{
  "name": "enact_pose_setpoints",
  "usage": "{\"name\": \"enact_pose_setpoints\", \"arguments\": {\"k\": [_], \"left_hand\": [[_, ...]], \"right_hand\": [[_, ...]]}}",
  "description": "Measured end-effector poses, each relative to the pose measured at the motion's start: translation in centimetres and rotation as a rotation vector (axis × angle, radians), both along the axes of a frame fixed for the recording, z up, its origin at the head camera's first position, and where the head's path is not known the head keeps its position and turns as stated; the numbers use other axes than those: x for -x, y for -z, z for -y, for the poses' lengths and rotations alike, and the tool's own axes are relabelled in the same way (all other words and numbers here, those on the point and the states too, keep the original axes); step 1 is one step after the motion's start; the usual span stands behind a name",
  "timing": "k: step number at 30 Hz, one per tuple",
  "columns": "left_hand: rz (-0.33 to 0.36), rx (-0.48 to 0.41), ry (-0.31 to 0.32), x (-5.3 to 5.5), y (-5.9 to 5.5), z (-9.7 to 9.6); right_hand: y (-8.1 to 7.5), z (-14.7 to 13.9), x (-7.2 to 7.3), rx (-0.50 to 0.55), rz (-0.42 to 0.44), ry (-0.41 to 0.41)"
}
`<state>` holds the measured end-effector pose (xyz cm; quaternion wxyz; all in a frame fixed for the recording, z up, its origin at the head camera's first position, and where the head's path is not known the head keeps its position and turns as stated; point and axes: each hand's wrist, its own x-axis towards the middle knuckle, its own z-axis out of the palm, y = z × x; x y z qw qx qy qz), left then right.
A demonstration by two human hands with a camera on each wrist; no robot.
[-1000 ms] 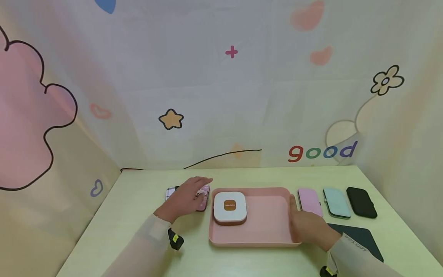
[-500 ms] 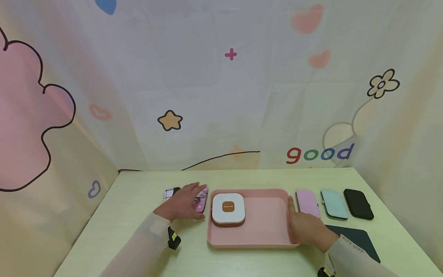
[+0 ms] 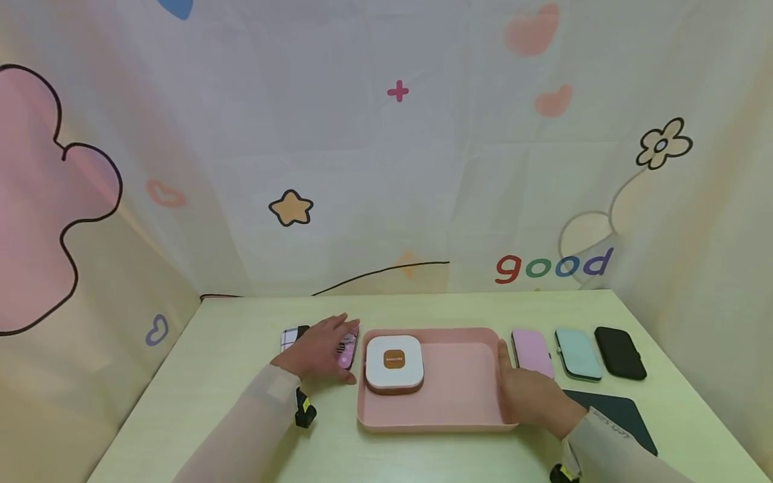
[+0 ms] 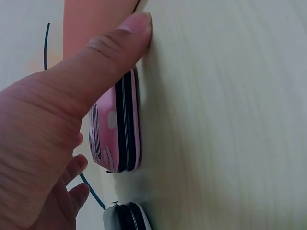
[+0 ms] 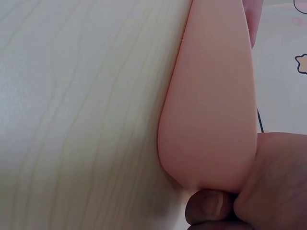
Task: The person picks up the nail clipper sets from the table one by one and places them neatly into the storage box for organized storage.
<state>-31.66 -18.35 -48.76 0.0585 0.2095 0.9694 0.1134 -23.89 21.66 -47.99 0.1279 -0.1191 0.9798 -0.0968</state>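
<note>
My left hand hovers over a pink patterned zip case, fingers spread toward its far end. In the left wrist view the thumb stretches across the front of that case, whose black zip side faces the camera. A plaid case lies just left, partly hidden by the hand. My right hand holds the right end of a pink tray; in the right wrist view a fingertip tucks under the tray's corner. In the tray's left half sits a white-topped box with a brown label.
Right of the tray lie a lilac case, a mint case and a black case in a row. A dark flat rectangle lies nearer, partly behind the right forearm. A printed curtain hangs behind the table.
My left hand has lowered around the pink patterned case, its thumb shifting toward the near end. My right hand stays at the tray. The head view shifts slightly.
</note>
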Motion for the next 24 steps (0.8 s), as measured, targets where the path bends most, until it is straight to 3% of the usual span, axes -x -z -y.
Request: {"name": "enact_pose_setpoints", "arguments": {"k": [11, 19, 24], "left_hand": [[0.063, 0.021, -0.031, 0.26, -0.24, 0.14], [0.05, 0.056, -0.004, 0.2, -0.62, -0.05], [0.043, 0.031, 0.013, -0.27, -0.48, -0.07]], "right_hand": [[-0.24, 0.11, -0.02, 0.007, 0.01, -0.003], [-0.41, 0.12, -0.11, 0.003, 0.028, 0.012], [-0.47, 0.11, -0.09, 0.019, 0.041, 0.016]]}}
